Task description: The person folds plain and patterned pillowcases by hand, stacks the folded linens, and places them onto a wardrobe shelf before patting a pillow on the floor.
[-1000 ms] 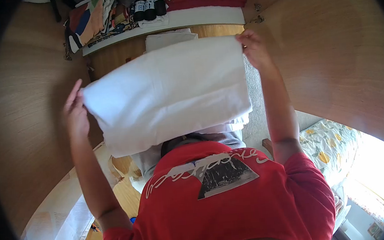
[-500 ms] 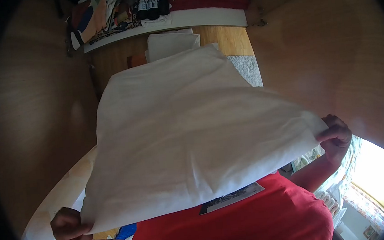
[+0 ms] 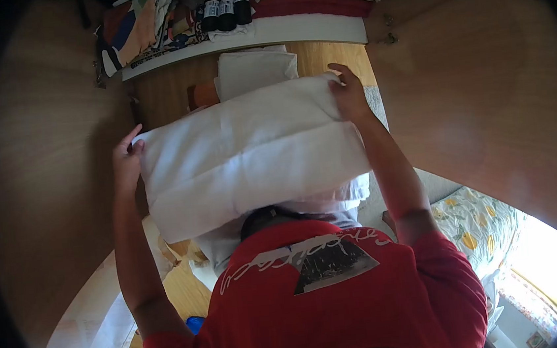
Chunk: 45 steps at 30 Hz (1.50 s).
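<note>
A large white cloth [image 3: 250, 156] is spread in front of me, folded over, with a crease running across it. My left hand [image 3: 128, 159] pinches its far left corner between thumb and fingers. At the far right corner, my right hand [image 3: 350, 95] grips the cloth's edge, one finger pointing out past it. More white fabric hangs below the folded part, near my waist. Just beyond the cloth lies a folded white cloth stack [image 3: 257, 66] on a wooden surface [image 3: 331, 57].
Wooden cabinet doors [image 3: 476, 84] stand on both sides. At the back, a shelf [image 3: 306, 32] holds folded textiles [image 3: 310, 3] and several black rolls [image 3: 226, 13] with white labels. An orange item [image 3: 204, 94] is beside the stack. A floral-patterned cloth [image 3: 472, 226] is at the right, near a bright window.
Both hands have moved from the cloth's near corners to its far corners. The near edge has been carried forward, folding the cloth over into a shorter shape.
</note>
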Tool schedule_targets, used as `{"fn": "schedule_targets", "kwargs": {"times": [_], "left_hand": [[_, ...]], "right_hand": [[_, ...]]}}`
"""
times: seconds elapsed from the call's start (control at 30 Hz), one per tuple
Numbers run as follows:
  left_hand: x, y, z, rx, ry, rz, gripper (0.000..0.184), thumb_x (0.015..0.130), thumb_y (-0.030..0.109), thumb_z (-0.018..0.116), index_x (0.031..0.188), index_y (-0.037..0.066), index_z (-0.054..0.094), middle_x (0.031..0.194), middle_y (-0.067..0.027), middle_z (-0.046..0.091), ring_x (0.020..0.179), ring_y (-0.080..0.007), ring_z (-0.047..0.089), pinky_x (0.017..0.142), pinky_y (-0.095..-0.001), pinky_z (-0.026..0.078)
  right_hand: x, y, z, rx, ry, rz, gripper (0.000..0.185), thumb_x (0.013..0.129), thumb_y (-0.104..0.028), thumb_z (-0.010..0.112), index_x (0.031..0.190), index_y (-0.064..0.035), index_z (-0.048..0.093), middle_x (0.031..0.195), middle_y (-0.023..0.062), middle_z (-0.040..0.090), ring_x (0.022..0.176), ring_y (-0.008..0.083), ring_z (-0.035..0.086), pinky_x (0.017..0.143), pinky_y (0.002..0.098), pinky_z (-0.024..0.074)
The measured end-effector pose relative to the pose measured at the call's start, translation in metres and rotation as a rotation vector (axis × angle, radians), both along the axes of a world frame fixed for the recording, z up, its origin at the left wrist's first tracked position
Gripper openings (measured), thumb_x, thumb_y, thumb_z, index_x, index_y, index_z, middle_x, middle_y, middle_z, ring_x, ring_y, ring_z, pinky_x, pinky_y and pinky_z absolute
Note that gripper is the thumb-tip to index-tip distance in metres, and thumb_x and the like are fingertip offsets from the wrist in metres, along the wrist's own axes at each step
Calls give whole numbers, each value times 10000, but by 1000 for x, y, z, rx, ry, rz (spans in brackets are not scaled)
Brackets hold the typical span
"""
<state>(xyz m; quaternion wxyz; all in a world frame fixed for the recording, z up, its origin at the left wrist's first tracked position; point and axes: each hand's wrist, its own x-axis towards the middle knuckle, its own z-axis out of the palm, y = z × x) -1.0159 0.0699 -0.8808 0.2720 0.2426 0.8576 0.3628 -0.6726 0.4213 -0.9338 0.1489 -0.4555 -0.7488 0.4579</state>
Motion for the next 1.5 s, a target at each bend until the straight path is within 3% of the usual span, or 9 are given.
{"fn": "schedule_targets", "kwargs": {"times": [0.17,0.27,0.37,0.43,0.57,1.0,1.17,1.37,1.5], "left_hand": [[22,53,-6,-212,571,-358,437,848,260,578,1220,40,509,1175,-218,531,1078,-287,540,900,-330,407],[65,122,-34,-147,-103,-473,779,728,557,624,1229,-20,473,1253,-233,469,1159,-303,474,946,-332,382],[84,165,-13,-285,-128,-774,810,669,511,704,1224,-32,473,1194,-204,530,1083,-293,528,891,-321,411],[78,181,16,-479,-633,-666,801,628,432,762,1217,-30,476,1175,-157,545,1033,-230,541,852,-301,415],[37,127,54,-106,-439,-235,640,629,283,782,1122,-23,510,965,-110,598,867,-197,572,770,-313,452],[-25,53,202,648,-352,267,479,829,186,625,1203,-46,436,1154,-138,531,1050,-230,529,908,-334,415],[-30,50,207,770,-615,246,444,860,189,578,1211,-46,442,1233,-134,493,1139,-238,471,977,-356,354],[-7,59,207,838,-914,-2,402,888,186,523,1213,-39,451,1242,-148,490,1159,-241,458,997,-380,336],[40,83,208,879,-1157,-253,393,874,153,516,1210,-41,453,1220,-156,508,1143,-254,475,993,-389,344]], "right_hand": [[28,-11,17,-213,-153,-67,445,867,-253,554,1261,-81,439,1031,134,587,917,230,570,810,325,448],[68,-28,-1,-992,74,-304,464,897,-296,499,1279,-44,420,1118,127,571,955,214,580,817,306,465],[114,-64,-9,-1056,89,-292,496,897,-349,494,1261,-17,429,1113,126,573,927,196,593,798,301,484],[127,-73,-13,-1008,142,-279,526,891,-389,501,1246,-6,438,1101,128,578,909,188,599,789,304,491],[129,-88,-1,-1229,52,-459,671,805,-534,567,1184,13,481,1070,126,592,861,183,610,751,315,506],[128,-70,30,-780,55,-392,535,754,-217,708,1122,93,473,989,145,596,830,225,615,732,349,514],[150,-87,93,-611,615,-469,423,774,-109,665,1135,23,488,1004,105,596,882,218,602,777,350,500],[300,-92,145,-555,584,-869,398,781,-140,660,1124,-2,515,1051,100,595,965,233,583,826,384,494],[344,-77,157,-37,-436,-600,465,768,-244,688,1104,32,521,1027,99,600,941,223,585,831,364,471]]}}
